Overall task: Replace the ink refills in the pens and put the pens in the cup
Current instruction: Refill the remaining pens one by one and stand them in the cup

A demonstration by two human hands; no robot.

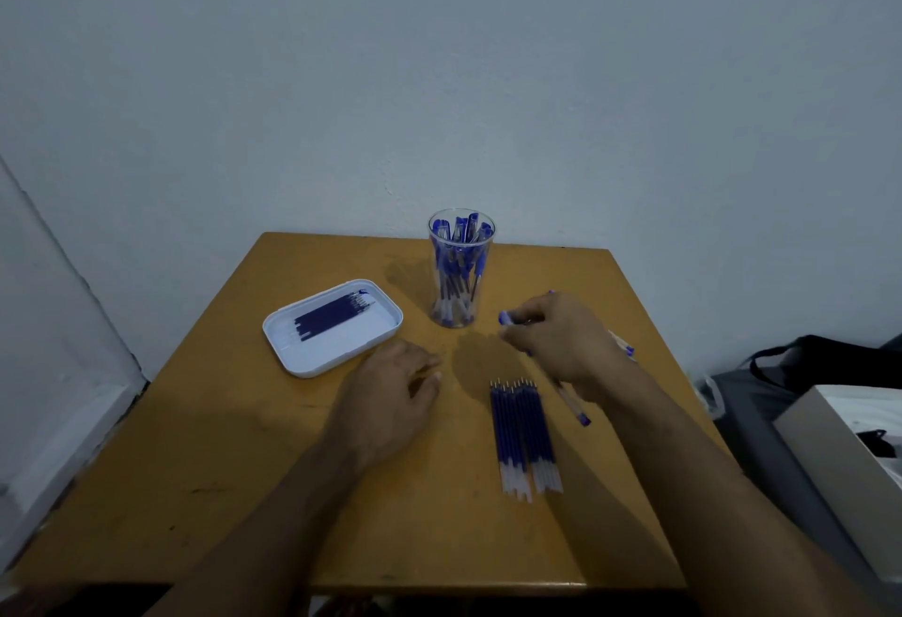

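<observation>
Nearest the person, the wooden table (244, 494) shows a broad bare stretch of scuffed yellow-brown top along its front edge, with both forearms reaching in over it. A little farther in, right of centre, a bundle of refills (523, 436) lies side by side, metal tips pointing away, dark blue ink filling most of each tube and clear ends toward the person. The left hand (390, 396) rests palm down on the table with fingers loosely curled and holding nothing, apart from the refills and just short of the tray. The right hand (561, 343) hovers beyond the bundle, its fingers pinched around a blue pen cap or pen end (505, 318) that is too blurred to name for certain. Under that hand a pen (571, 401) with a clear barrel and blue tip slants toward the refills, and another pen (625, 348) peeks out past the wrist, mostly hidden. To the left, a white tray (312, 367) holds a second row of dark refills (332, 316), well apart from the table's left edge. Farthest back, near the rear edge and the plain wall (439, 79), stands a clear cup (461, 270) filled with upright blue-capped pens. Open tabletop lies between cup, tray and hands.
</observation>
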